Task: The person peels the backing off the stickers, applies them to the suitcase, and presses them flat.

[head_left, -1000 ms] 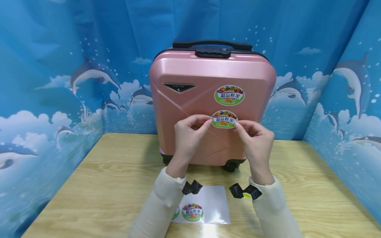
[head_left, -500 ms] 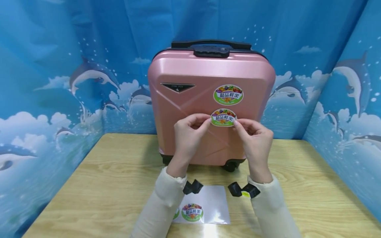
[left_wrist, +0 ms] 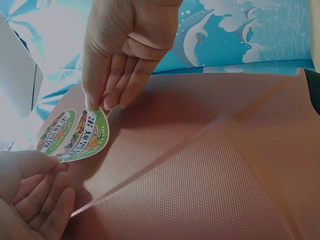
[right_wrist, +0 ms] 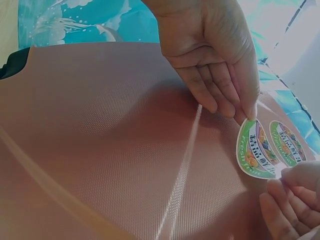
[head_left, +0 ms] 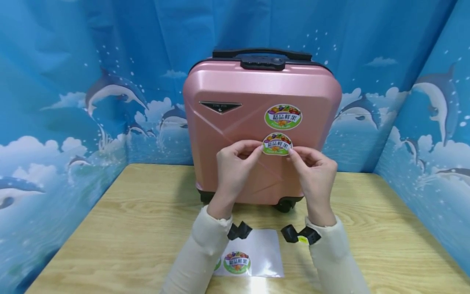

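An oval fruit-label sticker (head_left: 277, 144) is stretched between both hands in front of a pink suitcase (head_left: 235, 175). My left hand (head_left: 234, 165) pinches its left edge between thumb and fingers. At the opposite edge, my right hand (head_left: 316, 173) pinches it the same way. In the left wrist view the held sticker (left_wrist: 90, 135) bows, its edge standing over the suitcase shell. A matching sticker (head_left: 283, 116) lies flat on the suitcase just above. The right wrist view shows the left hand (right_wrist: 215, 65) at the top and the right hand (right_wrist: 295, 200) lower right.
A glossy sticker sheet (head_left: 266, 253) lies on the wooden table (head_left: 128, 228), partly under the left forearm, bearing a printed sticker (head_left: 237, 262). The suitcase has a black handle (head_left: 262, 52) and black wheels (head_left: 284, 205). Blue dolphin-print curtains (head_left: 154, 49) enclose the table's back and sides.
Both hands have raised the held sticker slightly, narrowing the gap to the sticker above. Its edges are drawn a little closer together, so it looks narrower and more bowed.
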`<state>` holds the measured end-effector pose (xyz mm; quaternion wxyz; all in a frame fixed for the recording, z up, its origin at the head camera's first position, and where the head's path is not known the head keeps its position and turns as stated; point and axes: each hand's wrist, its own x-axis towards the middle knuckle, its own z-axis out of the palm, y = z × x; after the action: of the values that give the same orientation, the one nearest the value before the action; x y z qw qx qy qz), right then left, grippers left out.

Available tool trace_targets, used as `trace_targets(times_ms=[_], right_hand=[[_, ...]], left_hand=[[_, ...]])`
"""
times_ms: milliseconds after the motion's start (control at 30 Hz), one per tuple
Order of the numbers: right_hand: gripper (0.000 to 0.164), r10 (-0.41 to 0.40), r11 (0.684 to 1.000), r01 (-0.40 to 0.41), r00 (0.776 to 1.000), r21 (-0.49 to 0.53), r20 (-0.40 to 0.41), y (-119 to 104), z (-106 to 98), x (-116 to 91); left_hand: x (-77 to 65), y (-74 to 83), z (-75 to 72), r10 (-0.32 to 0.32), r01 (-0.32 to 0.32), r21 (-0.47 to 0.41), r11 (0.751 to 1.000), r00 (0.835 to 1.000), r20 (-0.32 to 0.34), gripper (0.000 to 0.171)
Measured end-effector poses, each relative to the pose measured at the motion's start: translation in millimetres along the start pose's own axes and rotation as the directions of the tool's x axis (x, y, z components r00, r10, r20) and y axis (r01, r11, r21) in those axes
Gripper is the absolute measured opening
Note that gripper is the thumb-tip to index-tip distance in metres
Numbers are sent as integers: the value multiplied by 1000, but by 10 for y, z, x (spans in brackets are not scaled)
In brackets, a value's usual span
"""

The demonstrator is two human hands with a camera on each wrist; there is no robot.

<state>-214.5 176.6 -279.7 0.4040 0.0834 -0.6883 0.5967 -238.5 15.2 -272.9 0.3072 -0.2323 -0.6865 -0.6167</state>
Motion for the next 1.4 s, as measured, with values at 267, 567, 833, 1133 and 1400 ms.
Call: trace_targets(times_ms=[267, 567, 833, 1133, 1400], right_hand=[[21, 0, 1000, 0, 1000, 7, -3, 7, -9, 20], [22, 29, 999, -29, 1000, 16, -10, 12, -9, 31], [23, 33, 999, -33, 999, 6, -10, 14, 4, 35], [23, 43, 999, -43, 999, 1, -15, 17, 6, 36], [23, 7, 999, -8, 999, -32, -37, 22, 37, 35]], left_hand=[[1, -5, 16, -2, 2, 5, 1000, 1000, -5, 10], [13, 0, 37, -5, 5, 3, 1000, 1000, -20, 9], [2, 4, 34, -15, 15, 12, 1000, 999, -30, 10], [-7, 16, 43, -9, 12, 45, 999, 999, -49, 10], [-12, 10, 53, 50, -41, 133, 990, 996, -68, 9]])
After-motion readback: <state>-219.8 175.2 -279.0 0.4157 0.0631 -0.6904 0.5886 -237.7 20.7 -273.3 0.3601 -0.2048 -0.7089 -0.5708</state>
